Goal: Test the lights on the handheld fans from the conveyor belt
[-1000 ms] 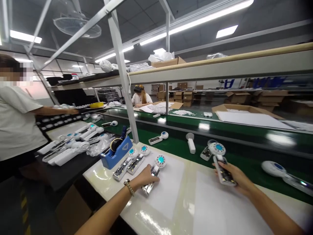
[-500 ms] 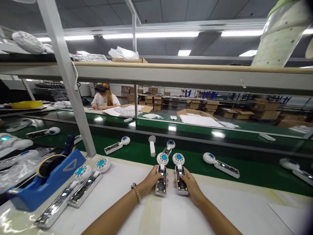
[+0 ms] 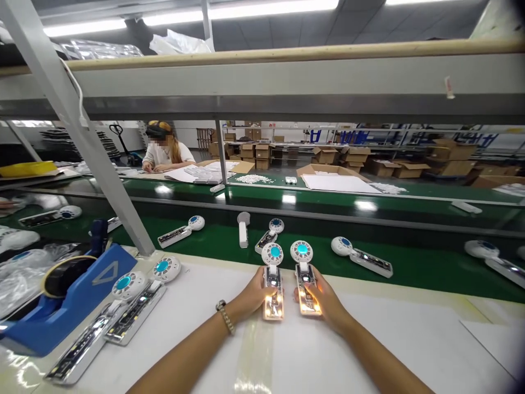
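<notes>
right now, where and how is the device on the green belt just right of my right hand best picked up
Likely by its slim handle, from the near side: it lies slanting, handle end nearest the worktable, round head farther left. Your right hand holds a lit device, so free it first.

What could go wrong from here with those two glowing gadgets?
The left hand and right hand hold two lit devices close together, so their round heads might knock. Another device lies just beyond them on the green surface and could get bumped.
</notes>
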Demonstrator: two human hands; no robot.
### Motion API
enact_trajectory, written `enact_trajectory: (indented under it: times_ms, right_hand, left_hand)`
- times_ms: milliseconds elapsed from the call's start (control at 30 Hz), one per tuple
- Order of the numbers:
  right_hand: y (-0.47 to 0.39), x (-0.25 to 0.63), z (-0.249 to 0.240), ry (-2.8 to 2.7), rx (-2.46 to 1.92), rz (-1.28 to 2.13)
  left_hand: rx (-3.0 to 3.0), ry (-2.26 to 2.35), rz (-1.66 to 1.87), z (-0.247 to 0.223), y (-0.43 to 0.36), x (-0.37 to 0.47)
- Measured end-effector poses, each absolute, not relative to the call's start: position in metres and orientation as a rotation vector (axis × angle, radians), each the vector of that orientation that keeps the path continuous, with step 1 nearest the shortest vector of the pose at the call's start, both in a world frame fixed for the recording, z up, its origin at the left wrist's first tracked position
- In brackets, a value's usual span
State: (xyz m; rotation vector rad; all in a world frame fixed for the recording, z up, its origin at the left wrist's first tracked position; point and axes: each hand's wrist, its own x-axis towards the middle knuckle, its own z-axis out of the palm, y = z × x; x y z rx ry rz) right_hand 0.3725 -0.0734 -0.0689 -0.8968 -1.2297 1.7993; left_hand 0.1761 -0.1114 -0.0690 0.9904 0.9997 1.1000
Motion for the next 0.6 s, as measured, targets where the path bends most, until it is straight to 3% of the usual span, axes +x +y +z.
enact_trajectory:
  times_ms: [600]
  right_hand:
    - [-0.0729, 0.3721, -0.0649, -1.133, -0.956, 1.825]
  left_hand:
    - [0.911, 0.976, 1.162, -0.0689, -0.109, 0.181]
